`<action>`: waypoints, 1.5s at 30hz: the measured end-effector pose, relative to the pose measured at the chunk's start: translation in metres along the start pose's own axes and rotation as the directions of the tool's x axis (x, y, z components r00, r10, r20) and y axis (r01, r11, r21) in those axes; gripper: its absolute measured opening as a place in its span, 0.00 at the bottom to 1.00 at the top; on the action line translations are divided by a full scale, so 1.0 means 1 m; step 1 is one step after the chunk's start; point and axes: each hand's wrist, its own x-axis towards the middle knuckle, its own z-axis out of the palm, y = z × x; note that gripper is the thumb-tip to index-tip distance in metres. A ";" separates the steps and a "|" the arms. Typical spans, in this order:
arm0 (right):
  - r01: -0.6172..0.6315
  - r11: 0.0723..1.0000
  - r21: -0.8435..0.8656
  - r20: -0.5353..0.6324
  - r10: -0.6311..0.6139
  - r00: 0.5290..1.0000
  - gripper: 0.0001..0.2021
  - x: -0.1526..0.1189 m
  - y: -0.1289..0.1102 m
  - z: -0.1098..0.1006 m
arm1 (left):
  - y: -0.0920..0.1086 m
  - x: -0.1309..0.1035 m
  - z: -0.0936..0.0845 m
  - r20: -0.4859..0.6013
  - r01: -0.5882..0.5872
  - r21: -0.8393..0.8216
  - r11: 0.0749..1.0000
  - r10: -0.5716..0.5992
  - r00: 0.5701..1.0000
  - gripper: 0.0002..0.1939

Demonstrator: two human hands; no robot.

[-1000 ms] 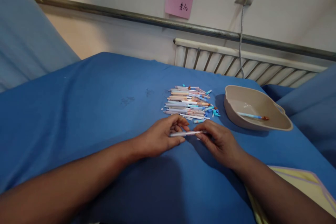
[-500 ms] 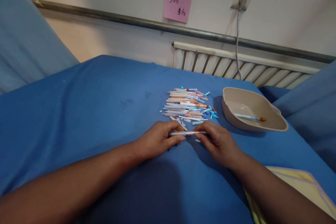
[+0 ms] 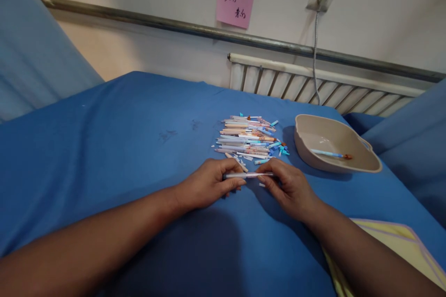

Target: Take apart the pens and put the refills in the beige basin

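Note:
My left hand (image 3: 212, 181) pinches the left part of a slim, pale pen (image 3: 250, 175) between thumb and fingers. At its right end my right hand (image 3: 285, 188) grips the same pen, which is held level above the blue cloth (image 3: 167, 250). Just beyond both hands lies a pile of pen parts (image 3: 247, 138), with barrels and thin refills side by side. Small blue and turquoise pieces (image 3: 283, 150) are scattered at the pile's right edge. A tiny white piece (image 3: 262, 185) rests on the cloth near my right fingertips.
A beige basin (image 3: 334, 141) with one blue pen (image 3: 327, 153) in it stands to the right. A yellow cloth (image 3: 390, 236) lies at the front right, partly under my right forearm. Behind are a radiator (image 3: 278, 74), a metal rail (image 3: 167, 22) and a plugged cable (image 3: 315, 51).
The view has shifted very slightly. Both hands keep their grip on the pen in nearly the same place.

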 end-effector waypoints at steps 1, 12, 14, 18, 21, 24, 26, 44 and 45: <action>0.005 1.000 -0.002 -0.001 -0.005 1.000 0.05 0.000 0.000 0.000 | 0.000 0.000 0.000 0.012 0.019 -0.036 0.999 -0.019 1.000 0.10; 0.047 0.999 -0.009 0.012 -0.047 0.999 0.05 0.000 -0.003 0.000 | 0.001 0.000 0.001 0.061 0.039 -0.065 0.997 -0.035 0.998 0.12; 0.050 0.999 -0.013 0.024 -0.050 0.998 0.06 0.000 -0.003 0.000 | 0.001 -0.001 0.000 0.045 -0.019 0.059 0.998 0.017 0.999 0.11; 0.004 1.000 0.012 0.046 -0.005 0.999 0.07 0.002 -0.002 0.000 | 0.000 -0.003 -0.001 0.026 -0.179 0.359 0.916 0.182 0.983 0.11; -0.079 0.994 0.075 0.066 0.074 0.995 0.09 0.002 -0.001 0.002 | 0.001 -0.004 -0.001 0.025 -0.218 0.480 0.850 0.235 0.972 0.13; -0.149 0.982 0.119 0.106 0.137 0.985 0.10 0.002 -0.001 0.004 | 0.002 -0.004 -0.002 0.022 -0.215 0.486 0.847 0.234 0.972 0.14; -0.146 0.986 0.081 0.098 0.138 0.986 0.09 0.001 -0.001 0.005 | 0.004 -0.004 -0.003 0.008 -0.177 0.396 0.901 0.189 0.982 0.14; -0.169 0.984 0.055 0.256 0.150 0.955 0.12 0.004 -0.007 0.007 | 0.001 -0.005 -0.003 0.090 -0.271 0.504 0.820 0.262 0.961 0.16; -0.162 0.986 0.045 0.253 0.146 0.956 0.10 0.004 -0.007 0.007 | 0.002 -0.004 -0.004 0.073 -0.239 0.470 0.849 0.233 0.970 0.16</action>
